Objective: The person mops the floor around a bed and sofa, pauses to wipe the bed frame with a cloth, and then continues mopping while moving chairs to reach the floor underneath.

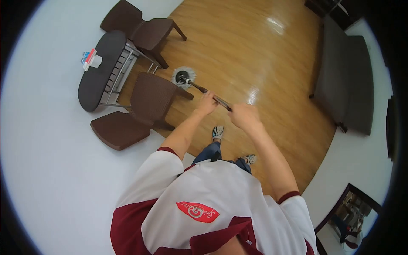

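Observation:
A round-headed mop reaches away from me, its dark handle slanting from my hands to the floor. Its grey string head lies on the wooden floor beside the chairs. Lower on the handle, my left hand is closed around it. My right hand grips the handle's upper end, closer to my body. The fingers of the right hand are partly hidden behind its back.
Two brown chairs flank a dark oval-topped table at left, holding a small white container and bottles. A dark sofa lines the right wall. A framed mirror stands at lower right. Wooden floor stretches between.

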`<action>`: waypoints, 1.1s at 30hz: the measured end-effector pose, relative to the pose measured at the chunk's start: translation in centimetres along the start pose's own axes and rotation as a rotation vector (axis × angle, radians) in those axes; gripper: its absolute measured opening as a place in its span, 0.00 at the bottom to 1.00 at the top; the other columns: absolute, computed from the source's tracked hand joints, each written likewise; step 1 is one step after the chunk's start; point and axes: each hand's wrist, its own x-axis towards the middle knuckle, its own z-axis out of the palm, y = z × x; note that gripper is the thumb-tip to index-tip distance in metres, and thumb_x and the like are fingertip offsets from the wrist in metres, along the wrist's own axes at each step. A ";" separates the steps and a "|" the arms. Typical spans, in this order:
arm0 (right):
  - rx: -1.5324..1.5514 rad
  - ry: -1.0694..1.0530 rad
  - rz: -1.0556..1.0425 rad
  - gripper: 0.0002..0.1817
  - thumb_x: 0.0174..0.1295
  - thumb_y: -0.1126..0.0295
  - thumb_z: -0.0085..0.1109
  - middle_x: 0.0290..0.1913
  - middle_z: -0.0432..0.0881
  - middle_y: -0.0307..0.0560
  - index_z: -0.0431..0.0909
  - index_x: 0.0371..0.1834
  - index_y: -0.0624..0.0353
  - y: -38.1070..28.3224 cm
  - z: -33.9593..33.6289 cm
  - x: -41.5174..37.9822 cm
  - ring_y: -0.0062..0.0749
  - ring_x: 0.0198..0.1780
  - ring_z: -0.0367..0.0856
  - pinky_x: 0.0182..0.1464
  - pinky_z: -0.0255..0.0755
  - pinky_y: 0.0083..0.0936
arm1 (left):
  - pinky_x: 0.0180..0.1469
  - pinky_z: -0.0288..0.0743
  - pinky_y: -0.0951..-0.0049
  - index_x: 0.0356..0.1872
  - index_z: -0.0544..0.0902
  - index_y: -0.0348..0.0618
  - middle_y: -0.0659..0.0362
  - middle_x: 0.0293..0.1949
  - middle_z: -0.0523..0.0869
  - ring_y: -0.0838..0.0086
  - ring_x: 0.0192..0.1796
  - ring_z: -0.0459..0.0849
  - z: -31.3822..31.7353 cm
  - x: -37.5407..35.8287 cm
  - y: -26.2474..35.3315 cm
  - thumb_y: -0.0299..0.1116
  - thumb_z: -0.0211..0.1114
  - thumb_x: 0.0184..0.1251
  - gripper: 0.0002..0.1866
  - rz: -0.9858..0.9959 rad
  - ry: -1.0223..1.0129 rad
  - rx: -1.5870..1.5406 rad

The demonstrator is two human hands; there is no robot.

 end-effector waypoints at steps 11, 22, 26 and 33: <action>0.218 -0.096 0.321 0.22 0.66 0.55 0.59 0.41 0.87 0.52 0.78 0.64 0.37 0.6 3.3 -3.6 0.52 0.45 0.85 0.46 0.76 0.46 | 0.70 0.63 0.47 0.65 0.72 0.43 0.45 0.66 0.74 0.48 0.72 0.66 2.9 -0.5 1.0 0.48 0.68 0.63 0.32 0.047 -0.357 0.147; 0.167 0.104 0.679 0.17 0.56 0.68 0.69 0.34 0.86 0.57 0.87 0.50 0.53 -4.9 -16.5 -7.9 0.52 0.30 0.85 0.37 0.77 0.38 | 0.49 0.73 0.53 0.32 0.86 0.55 0.61 0.39 0.87 0.62 0.51 0.84 -1.0 8.3 11.2 0.41 0.69 0.52 0.08 0.574 -0.521 -0.128; 0.212 0.179 0.524 0.16 0.53 0.69 0.71 0.30 0.85 0.58 0.88 0.47 0.54 -1.3 -19.1 -2.0 0.52 0.28 0.84 0.34 0.77 0.38 | 0.50 0.74 0.53 0.34 0.87 0.59 0.63 0.40 0.87 0.62 0.52 0.84 -3.1 15.0 7.8 0.42 0.69 0.53 0.07 0.475 -0.488 -0.167; 0.058 0.103 0.215 0.14 0.53 0.68 0.70 0.28 0.84 0.59 0.89 0.43 0.55 1.5 -29.2 13.8 0.52 0.30 0.84 0.37 0.76 0.39 | 0.52 0.73 0.52 0.40 0.86 0.60 0.63 0.45 0.86 0.64 0.56 0.82 -8.2 26.3 3.6 0.41 0.70 0.55 0.10 0.149 -0.334 -0.156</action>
